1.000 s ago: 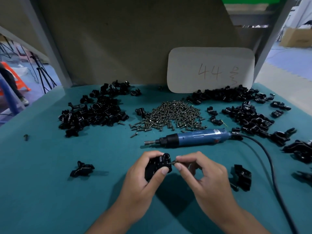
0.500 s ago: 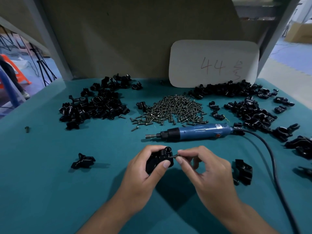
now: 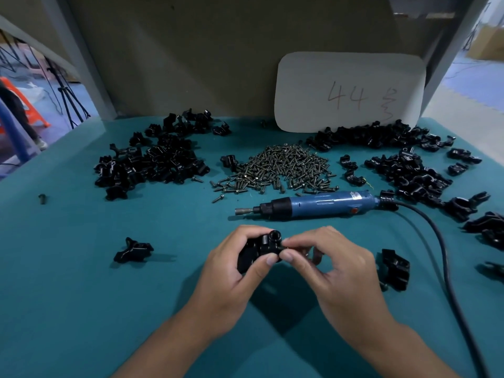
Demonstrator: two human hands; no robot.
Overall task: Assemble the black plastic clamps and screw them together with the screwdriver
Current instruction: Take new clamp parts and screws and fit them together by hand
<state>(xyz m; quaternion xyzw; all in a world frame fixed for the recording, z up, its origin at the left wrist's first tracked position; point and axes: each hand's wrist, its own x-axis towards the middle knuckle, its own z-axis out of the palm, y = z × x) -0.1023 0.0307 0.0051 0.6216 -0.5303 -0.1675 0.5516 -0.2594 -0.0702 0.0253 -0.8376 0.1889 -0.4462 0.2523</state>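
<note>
Clamp gripped in left hand, right hand pinching a screw at its hole; screwdriver untouched, piles left.

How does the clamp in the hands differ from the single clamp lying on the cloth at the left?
The held clamp is off the table, gripped by the left hand, with the right hand pinching at its side; the lone clamp lies untouched on the teal cloth. The held clamp sits in front of the screwdriver; the lone clamp lies far left of it. Both are black plastic.
</note>
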